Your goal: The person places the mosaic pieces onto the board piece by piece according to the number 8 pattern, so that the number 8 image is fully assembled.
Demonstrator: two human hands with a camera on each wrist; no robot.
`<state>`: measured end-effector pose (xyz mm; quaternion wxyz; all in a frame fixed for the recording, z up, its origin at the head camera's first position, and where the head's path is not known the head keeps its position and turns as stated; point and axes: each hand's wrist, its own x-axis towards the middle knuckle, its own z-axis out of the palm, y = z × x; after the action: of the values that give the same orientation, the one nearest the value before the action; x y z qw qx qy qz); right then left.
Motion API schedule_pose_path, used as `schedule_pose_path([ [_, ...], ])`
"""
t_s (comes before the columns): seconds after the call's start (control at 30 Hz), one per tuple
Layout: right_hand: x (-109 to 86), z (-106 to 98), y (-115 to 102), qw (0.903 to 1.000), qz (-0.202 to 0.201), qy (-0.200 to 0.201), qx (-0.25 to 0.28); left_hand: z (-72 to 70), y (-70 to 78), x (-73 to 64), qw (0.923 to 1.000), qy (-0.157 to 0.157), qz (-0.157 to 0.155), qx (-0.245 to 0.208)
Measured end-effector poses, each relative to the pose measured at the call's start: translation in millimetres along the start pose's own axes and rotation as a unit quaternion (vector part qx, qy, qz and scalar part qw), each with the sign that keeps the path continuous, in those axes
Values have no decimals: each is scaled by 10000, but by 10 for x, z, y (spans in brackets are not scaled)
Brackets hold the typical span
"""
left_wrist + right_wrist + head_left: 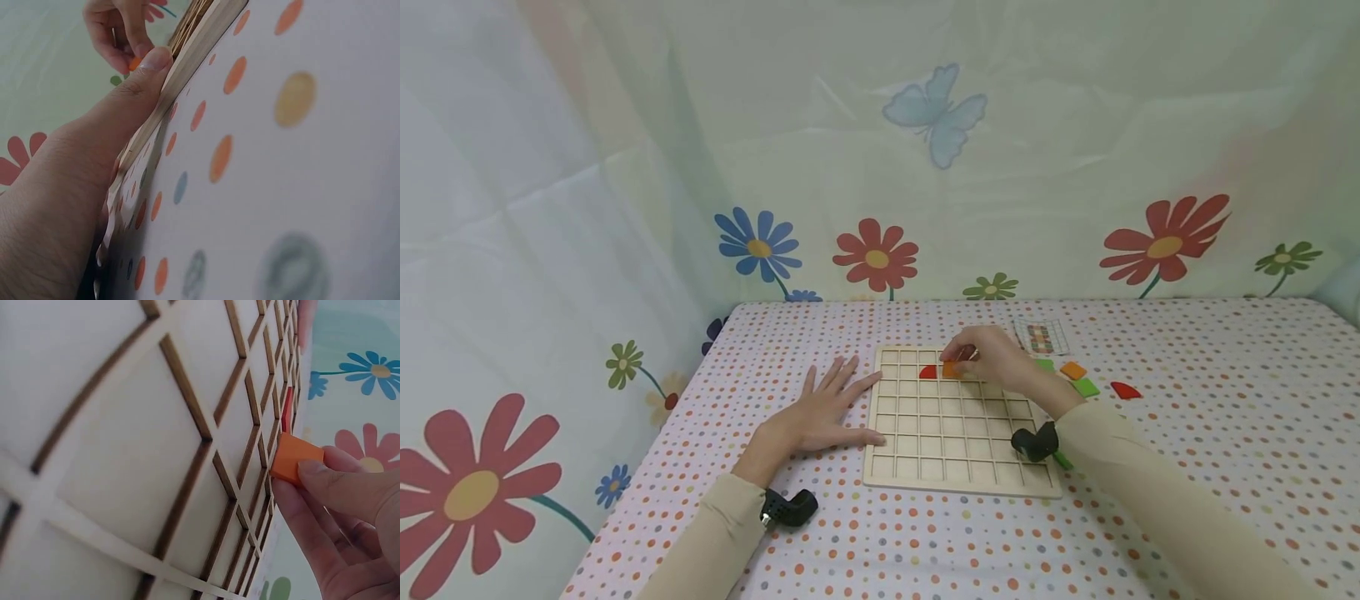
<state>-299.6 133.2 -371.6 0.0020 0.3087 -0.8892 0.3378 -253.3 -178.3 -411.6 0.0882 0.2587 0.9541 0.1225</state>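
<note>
A light wooden grid board lies on the dotted cloth. My right hand pinches an orange square tile between thumb and fingers, tilted over the board's upper cells. Just left of that tile, a red quarter-round tile sits in a cell. At the board's left edge my left hand is spread with straight fingers, its thumb and a fingertip touching the rim. The left wrist view shows that thumb against the wooden edge.
Right of the board lie loose tiles: an orange one, a green one and a red quarter-round. Another green piece is partly hidden by the right wrist camera. Behind them lies a card with a coloured grid pattern.
</note>
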Motion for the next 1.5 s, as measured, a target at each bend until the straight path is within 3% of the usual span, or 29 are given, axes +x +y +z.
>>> schedule_pose_path([
  [0.27, 42, 53, 46, 9999, 13, -88, -51, -12, 14, -8, 10000, -6, 33, -43],
  [0.9, 175, 2, -72, 9977, 226, -515, -377, 22, -20, 12, 10000, -21, -8, -6],
  [1.3, 158, 7, -95, 9958, -263, -497, -727, -12, -6, 16, 10000, -6, -5, 68],
  [1.5, 182, 66, -136, 9918, -171, -547, -1140, 9, -5, 4, 10000, -22, -42, 60],
])
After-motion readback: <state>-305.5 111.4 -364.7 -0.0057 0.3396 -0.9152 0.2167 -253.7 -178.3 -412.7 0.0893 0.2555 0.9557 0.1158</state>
